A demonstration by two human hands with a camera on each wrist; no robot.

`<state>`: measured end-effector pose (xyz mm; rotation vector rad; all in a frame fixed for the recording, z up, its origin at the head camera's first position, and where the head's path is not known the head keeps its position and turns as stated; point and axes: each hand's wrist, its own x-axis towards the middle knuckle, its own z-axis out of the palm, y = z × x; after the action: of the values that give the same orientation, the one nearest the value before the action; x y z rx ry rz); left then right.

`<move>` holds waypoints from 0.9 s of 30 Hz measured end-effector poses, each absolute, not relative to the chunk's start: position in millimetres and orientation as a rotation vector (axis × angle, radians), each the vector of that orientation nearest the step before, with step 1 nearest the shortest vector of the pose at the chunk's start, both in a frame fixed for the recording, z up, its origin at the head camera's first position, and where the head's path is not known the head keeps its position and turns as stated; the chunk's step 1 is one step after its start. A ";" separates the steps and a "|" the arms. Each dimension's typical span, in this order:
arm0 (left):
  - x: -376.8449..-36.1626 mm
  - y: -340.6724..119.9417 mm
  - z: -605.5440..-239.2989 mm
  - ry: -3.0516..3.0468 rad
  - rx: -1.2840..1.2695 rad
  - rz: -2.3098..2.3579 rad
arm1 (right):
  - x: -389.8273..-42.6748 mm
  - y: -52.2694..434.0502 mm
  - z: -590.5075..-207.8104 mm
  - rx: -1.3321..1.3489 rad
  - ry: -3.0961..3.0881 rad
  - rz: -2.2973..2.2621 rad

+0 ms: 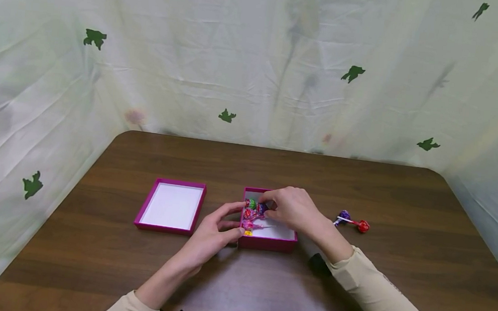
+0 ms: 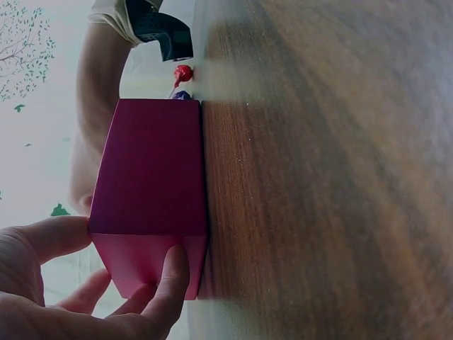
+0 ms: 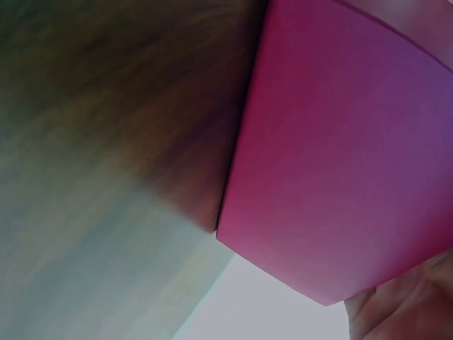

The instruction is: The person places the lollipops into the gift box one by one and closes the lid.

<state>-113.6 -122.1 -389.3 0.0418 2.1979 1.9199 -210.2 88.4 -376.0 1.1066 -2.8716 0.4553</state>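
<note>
Lollipops [image 1: 253, 215] lie packed in the far-left part of the magenta box [image 1: 267, 242], which stands on the brown table [image 1: 236, 284] in front of you. Your left hand [image 1: 214, 232] holds the left wall of this box — the index finger touches the top edge and the thumb presses lower on the same side. In the left wrist view you see the thumb and fingers [image 2: 170, 283] curled around one corner of the box [image 2: 152, 177].

Your right hand [image 1: 291, 207] is over the box, its fingers bent down and pinching a purple lollipop [image 1: 263, 208] among the others. The right wrist view shows only the outer wall of the box [image 3: 340, 170] and a small part of the palm [image 3: 410, 304].

On the right of the box, apart from it, 2 more lollipops [image 1: 352, 222] lie on the table — 1 purple, 1 red. The magenta lid [image 1: 171, 208] lies open side up on the left, near the box but not touching it. Behind the table hangs a pale cloth [image 1: 258, 61] with green leaf prints.
</note>
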 end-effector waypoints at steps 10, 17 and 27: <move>-114.0 -121.9 -389.5 2.199 0.040 1.918 | -207.2 96.4 -370.1 1.155 -2.887 0.762; -113.6 -122.2 -389.9 2.190 0.050 1.929 | -199.9 108.3 -362.2 1.145 -2.803 0.975; -113.8 -121.8 -388.8 2.211 0.025 1.914 | -173.4 135.8 -344.3 0.885 -2.747 1.183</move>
<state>-113.8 -121.8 -388.8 0.0248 2.2107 1.9139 -173.4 135.8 -344.3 0.8848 -2.7465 1.1825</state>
